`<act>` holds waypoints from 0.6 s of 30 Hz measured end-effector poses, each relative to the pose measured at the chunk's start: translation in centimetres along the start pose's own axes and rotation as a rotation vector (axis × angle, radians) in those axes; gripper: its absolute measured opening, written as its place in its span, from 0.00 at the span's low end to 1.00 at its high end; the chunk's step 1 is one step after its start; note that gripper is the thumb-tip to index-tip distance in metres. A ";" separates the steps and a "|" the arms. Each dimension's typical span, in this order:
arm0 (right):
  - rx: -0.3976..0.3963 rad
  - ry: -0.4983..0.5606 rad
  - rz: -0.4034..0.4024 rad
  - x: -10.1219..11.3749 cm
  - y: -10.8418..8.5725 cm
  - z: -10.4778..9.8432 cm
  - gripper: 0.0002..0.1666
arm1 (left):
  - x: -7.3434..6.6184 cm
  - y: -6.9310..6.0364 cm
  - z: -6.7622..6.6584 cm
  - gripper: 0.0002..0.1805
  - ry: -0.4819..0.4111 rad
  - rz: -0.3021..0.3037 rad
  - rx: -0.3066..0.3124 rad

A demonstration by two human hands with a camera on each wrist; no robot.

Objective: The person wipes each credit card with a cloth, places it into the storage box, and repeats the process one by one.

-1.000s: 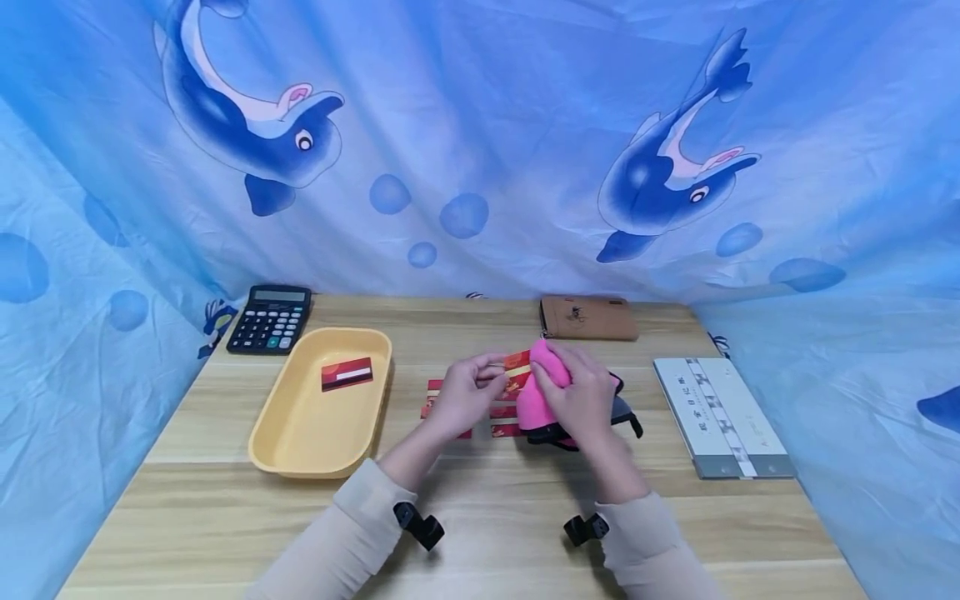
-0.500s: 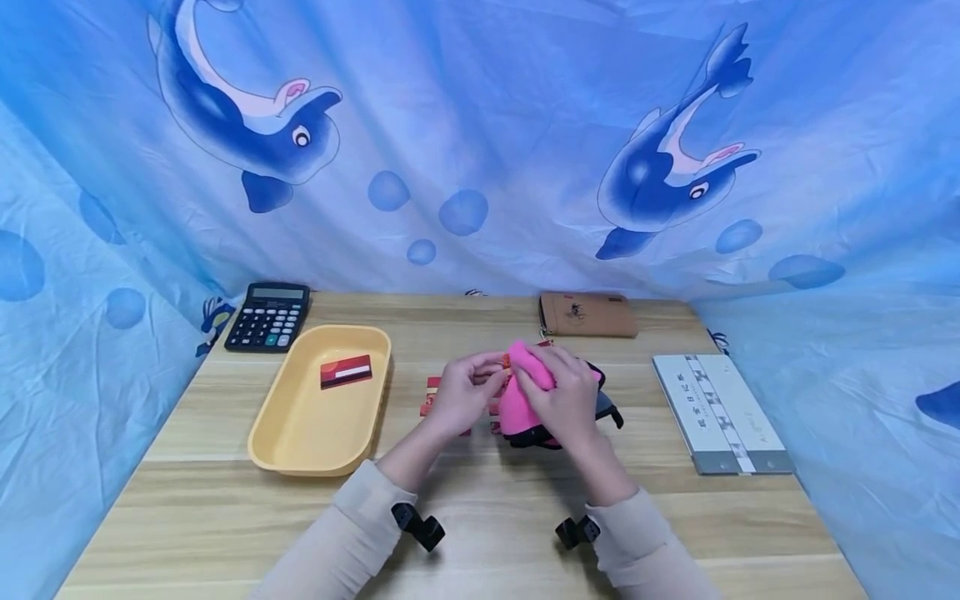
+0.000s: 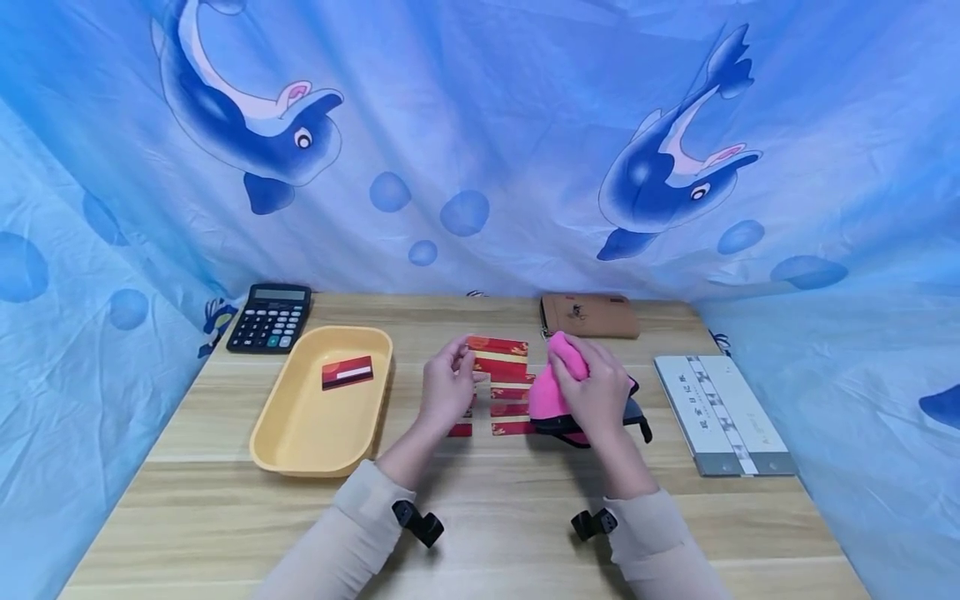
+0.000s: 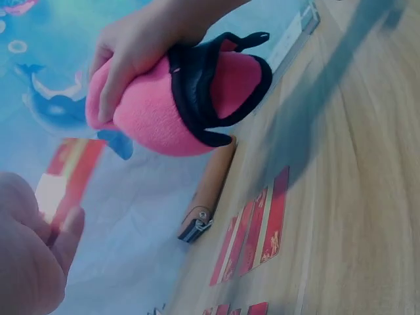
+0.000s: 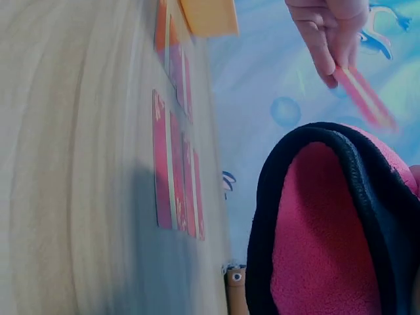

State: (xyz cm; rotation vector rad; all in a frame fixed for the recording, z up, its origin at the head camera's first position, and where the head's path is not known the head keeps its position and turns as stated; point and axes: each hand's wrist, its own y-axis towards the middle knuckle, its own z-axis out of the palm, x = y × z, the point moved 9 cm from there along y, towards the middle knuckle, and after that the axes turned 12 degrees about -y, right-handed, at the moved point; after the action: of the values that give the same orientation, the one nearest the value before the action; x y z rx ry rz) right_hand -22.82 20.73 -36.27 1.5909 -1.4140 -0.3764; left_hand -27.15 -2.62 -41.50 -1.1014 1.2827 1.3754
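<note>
Card (image 3: 501,357), pinched near its edge in the left hand (image 3: 446,387), raised above the other red cards (image 3: 510,416).
It looks light, thin and fairly stiff, its face perhaps slippery, so the edges seem the best hold; the pink cloth (image 3: 547,397), gripped by the right hand (image 3: 598,387) apart from the left, looks soft and easily bunched. The laid-out cards crowd the space beneath; beyond lie a yellow tray (image 3: 311,433), calculator (image 3: 270,320), brown wallet (image 3: 594,318) and notebook (image 3: 716,417).

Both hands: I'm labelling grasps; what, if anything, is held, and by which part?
Left hand: rectangular red-and-gold card, by one short end. Right hand: black-trimmed pink cloth item, by its pink part.
</note>
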 end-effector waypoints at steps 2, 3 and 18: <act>0.001 0.006 0.005 -0.3 -0.2 0.0 0.22 | 0.3 0.2 -0.5 0.23 0.002 -0.026 -0.038; 0.001 0.011 0.008 -0.4 -0.3 0.0 0.22 | 0.5 0.2 -0.6 0.24 0.007 -0.040 -0.047; -0.005 0.080 -0.011 -0.4 -0.3 0.0 0.23 | 0.6 -0.4 2.1 0.47 -0.320 -0.135 0.310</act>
State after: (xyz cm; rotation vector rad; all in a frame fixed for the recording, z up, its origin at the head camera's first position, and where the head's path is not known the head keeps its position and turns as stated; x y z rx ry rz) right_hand -22.78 21.00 -36.64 1.5932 -1.3430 -0.3195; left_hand -26.86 -0.50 -42.04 -0.7095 1.1189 1.1504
